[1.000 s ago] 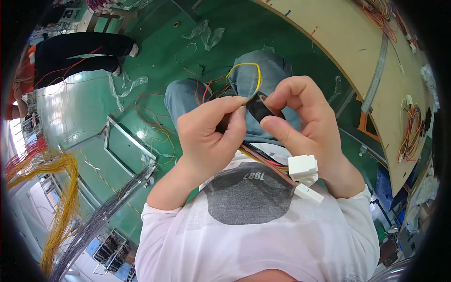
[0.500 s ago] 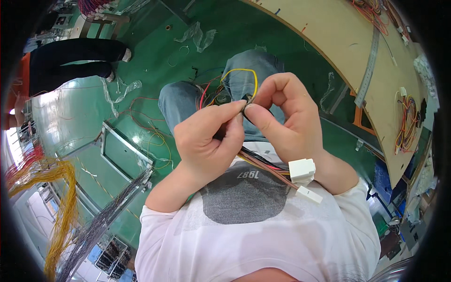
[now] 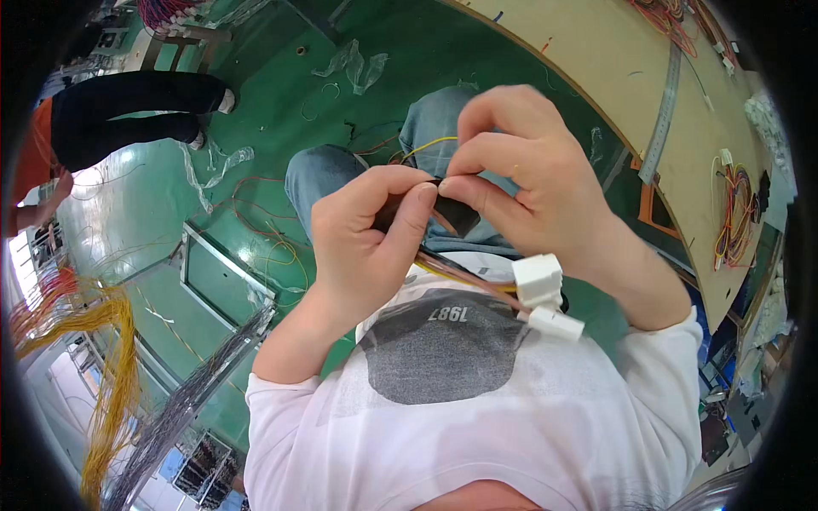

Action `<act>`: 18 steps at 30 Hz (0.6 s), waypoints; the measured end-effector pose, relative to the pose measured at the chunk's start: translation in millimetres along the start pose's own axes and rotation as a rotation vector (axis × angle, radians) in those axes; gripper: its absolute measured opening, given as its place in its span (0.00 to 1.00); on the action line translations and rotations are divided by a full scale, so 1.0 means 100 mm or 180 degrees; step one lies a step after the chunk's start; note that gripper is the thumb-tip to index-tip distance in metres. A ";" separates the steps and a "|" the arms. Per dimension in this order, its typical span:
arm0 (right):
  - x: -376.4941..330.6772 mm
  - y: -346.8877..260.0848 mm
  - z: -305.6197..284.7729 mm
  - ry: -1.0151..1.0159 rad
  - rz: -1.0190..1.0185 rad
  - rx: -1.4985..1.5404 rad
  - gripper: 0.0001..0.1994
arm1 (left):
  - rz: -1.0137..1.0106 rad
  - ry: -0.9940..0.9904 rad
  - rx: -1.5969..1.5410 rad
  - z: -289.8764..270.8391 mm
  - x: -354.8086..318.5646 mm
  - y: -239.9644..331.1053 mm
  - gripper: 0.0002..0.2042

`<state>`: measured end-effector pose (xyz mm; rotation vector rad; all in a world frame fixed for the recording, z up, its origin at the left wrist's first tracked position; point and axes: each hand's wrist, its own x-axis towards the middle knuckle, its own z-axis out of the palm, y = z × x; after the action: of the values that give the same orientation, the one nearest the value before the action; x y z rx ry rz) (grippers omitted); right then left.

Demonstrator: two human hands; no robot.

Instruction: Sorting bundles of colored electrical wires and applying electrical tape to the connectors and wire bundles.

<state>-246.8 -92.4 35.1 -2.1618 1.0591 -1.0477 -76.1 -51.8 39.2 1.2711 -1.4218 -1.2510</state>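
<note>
My left hand (image 3: 366,234) is closed around a wire harness (image 3: 473,281) of brown, yellow and black wires. Two white plastic connectors, a bulky one (image 3: 538,279) and a slimmer one (image 3: 552,324), hang from its end in front of my shirt. Thumb and forefinger of my right hand (image 3: 532,175) pinch the edge of a dark flat strip that looks like black tape (image 3: 463,218), close against my left fingertips. Beyond my hands, a yellow wire (image 3: 430,146) runs over my knees. My fingers hide where strip and wires meet.
A wooden board (image 3: 596,51) with a steel ruler (image 3: 663,128) and a coiled wire bundle (image 3: 734,213) stands at the right. On the left are a metal frame (image 3: 226,272), hanging yellow wires (image 3: 119,366) and a person in dark trousers (image 3: 128,106). Plastic scraps (image 3: 354,68) litter the green floor.
My right hand has moved up and away from me, and the dark strip now shows under it. The connectors have shifted slightly left and upward. The yellow loop has dropped lower behind my right hand.
</note>
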 end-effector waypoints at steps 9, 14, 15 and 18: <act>0.44 -0.03 0.03 -0.2281 0.2359 0.1238 0.10 | 0.0512 -0.0171 0.1211 0.00 -0.01 -0.03 0.04; 0.53 0.12 0.12 -0.2836 0.2662 0.1635 0.10 | 0.0728 -0.0003 0.1346 0.02 0.00 -0.10 0.04; 0.53 0.11 0.14 -0.2558 0.2674 0.1642 0.11 | 0.0608 0.0020 0.1290 0.02 0.00 -0.11 0.04; 0.52 0.11 0.19 -0.1724 0.2682 0.1966 0.11 | 0.0059 0.0118 0.0667 0.03 -0.03 -0.17 0.03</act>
<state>-215.7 -139.0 37.6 -1.1852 1.0332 -0.2893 -75.9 -48.3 22.1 1.4096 -1.5659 -1.0822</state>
